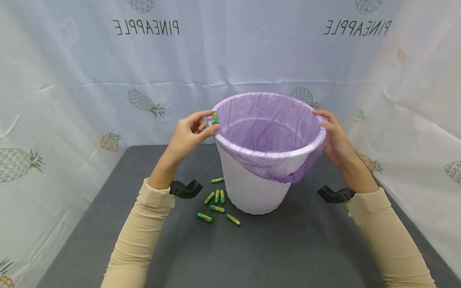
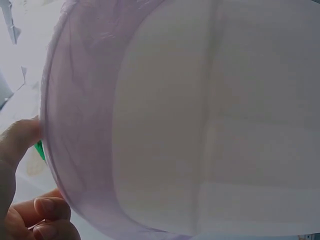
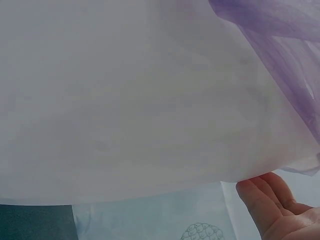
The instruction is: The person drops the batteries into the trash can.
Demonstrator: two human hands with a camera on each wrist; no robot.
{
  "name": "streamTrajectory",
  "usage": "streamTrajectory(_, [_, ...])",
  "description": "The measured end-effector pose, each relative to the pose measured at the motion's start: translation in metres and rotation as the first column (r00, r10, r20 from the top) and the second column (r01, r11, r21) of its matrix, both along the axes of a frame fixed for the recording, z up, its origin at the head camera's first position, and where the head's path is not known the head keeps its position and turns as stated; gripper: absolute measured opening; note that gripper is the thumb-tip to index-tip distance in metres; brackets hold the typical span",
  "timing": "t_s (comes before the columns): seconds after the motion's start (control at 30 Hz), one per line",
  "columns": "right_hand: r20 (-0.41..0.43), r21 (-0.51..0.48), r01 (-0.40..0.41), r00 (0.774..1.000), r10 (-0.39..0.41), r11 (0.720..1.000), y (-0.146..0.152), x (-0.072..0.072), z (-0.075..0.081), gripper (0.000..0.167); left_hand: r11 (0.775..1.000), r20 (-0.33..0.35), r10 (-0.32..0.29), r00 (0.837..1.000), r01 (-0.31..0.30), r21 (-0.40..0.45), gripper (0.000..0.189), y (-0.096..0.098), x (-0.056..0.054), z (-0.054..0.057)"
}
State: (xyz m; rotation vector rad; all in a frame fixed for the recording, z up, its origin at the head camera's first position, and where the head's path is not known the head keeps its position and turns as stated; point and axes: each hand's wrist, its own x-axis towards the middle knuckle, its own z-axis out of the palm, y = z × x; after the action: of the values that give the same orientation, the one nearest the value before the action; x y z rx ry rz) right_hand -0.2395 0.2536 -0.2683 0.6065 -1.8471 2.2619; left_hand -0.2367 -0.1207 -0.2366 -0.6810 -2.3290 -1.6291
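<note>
A white trash can point(image 1: 252, 184) lined with a purple bag point(image 1: 266, 132) stands on the dark table. My left hand point(image 1: 187, 136) pinches a green battery point(image 1: 215, 118) between thumb and index finger, right at the can's left rim. In the left wrist view only a green bit of that battery point(image 2: 39, 149) shows beside the rim. On the opposite side, my right hand point(image 1: 337, 138) grips the rim over the bag. The right wrist view shows its fingers point(image 3: 262, 192) against the can's outer wall.
Several green batteries point(image 1: 217, 209) lie scattered on the dark tabletop point(image 1: 180, 252), left of and in front of the can's base. A pale curtain point(image 1: 230, 52) with pineapple prints hangs behind and at both sides.
</note>
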Motion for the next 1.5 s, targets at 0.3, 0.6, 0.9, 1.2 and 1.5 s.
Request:
streamTrajectory(0.3, [0.020,0.007,-0.001,1.000,0.001,1.000,-0.001,-0.001,-0.001,0.024,1.000,0.051,-0.009,0.999,0.009,0.009,0.041,0.001,-0.003,-0.003])
streamTrajectory(0.6, [0.028,0.019,0.009,1.000,-0.010,1.000,0.000,0.000,0.000,0.023,1.000,0.045,-0.023,0.999,0.023,-0.008,0.041,0.002,-0.004,-0.003])
streamTrajectory(0.9, [0.031,0.024,0.024,0.999,-0.025,0.999,0.000,0.000,0.001,0.023,0.997,-0.015,-0.035,0.999,0.036,0.067,0.038,-0.002,-0.003,-0.008])
streamTrajectory(1.2, [0.034,0.016,0.029,0.999,-0.030,0.999,-0.001,-0.002,0.000,0.024,0.988,-0.059,-0.040,0.997,0.049,0.146,0.035,-0.007,0.002,-0.012])
streamTrajectory(1.5, [0.041,0.016,0.022,0.999,-0.023,1.000,-0.002,-0.001,0.001,0.023,0.986,-0.076,-0.012,0.997,0.024,0.166,0.032,-0.016,0.004,-0.018])
